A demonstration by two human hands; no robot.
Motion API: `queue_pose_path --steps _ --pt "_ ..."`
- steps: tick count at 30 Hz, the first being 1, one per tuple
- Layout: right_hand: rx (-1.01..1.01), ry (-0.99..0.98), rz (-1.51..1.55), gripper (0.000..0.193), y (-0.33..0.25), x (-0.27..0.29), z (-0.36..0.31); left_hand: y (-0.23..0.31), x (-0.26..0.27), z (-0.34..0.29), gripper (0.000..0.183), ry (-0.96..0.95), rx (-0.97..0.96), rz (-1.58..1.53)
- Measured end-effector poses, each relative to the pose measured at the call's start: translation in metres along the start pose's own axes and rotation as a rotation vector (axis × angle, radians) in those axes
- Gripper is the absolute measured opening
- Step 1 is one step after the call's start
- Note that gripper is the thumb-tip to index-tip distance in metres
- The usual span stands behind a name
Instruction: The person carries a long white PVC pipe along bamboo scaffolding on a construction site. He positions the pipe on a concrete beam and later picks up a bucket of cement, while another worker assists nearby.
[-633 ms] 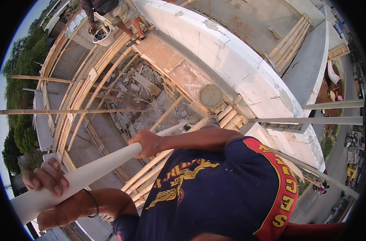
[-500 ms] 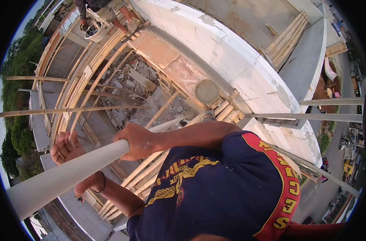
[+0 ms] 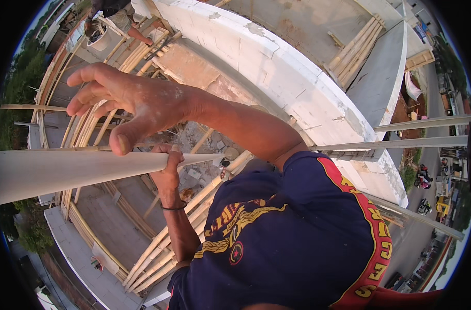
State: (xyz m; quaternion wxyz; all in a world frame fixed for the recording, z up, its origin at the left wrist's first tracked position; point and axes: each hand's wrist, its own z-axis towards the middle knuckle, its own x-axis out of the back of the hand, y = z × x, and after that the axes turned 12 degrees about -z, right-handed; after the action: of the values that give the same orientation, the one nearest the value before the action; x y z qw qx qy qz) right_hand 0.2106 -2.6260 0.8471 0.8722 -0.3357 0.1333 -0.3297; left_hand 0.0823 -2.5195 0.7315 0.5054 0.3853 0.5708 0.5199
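A long pale grey pipe (image 3: 75, 170) runs from the left rim toward the middle of the view, its left end looming large. My left hand (image 3: 168, 159), with a dark band at the wrist, is wrapped round it. Above the pipe, my right hand (image 3: 142, 101) is open, its fingers spread and curved, holding nothing. Its thumb hangs just over the pipe's upper edge; whether it touches cannot be told. Dusty white marks show on its back. Near my body the pipe's far end passes close to bamboo poles (image 3: 194, 212).
A white block wall (image 3: 276, 67) curves across the upper right. Broken rubble (image 3: 194, 175) lies below. At upper left, a person (image 3: 116, 15) stands by a white bucket (image 3: 99, 39). More bamboo poles (image 3: 359, 49) lean beyond the wall. A street with motorbikes (image 3: 424, 178) lies far right.
My right hand has let go of the pipe and risen above it, opening. My left hand, open before, has closed round the pipe. The pipe's left end has swung upward in view.
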Motion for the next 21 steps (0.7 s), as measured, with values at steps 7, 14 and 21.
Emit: queue_pose_path --steps 7,14,21 --pt "-0.477 -0.231 -0.357 0.063 0.115 -0.056 -0.198 0.179 -0.018 0.011 0.019 -0.357 -0.204 -0.223" --pt "-0.423 0.098 -0.364 0.018 0.057 -0.086 -0.140 0.220 0.026 0.021 0.093 0.025 -0.919 -0.165" --pt "-0.407 0.179 -0.304 0.032 -0.049 -0.096 -0.013 -0.079 0.052 -0.039 0.047 -0.159 -0.135 0.240"
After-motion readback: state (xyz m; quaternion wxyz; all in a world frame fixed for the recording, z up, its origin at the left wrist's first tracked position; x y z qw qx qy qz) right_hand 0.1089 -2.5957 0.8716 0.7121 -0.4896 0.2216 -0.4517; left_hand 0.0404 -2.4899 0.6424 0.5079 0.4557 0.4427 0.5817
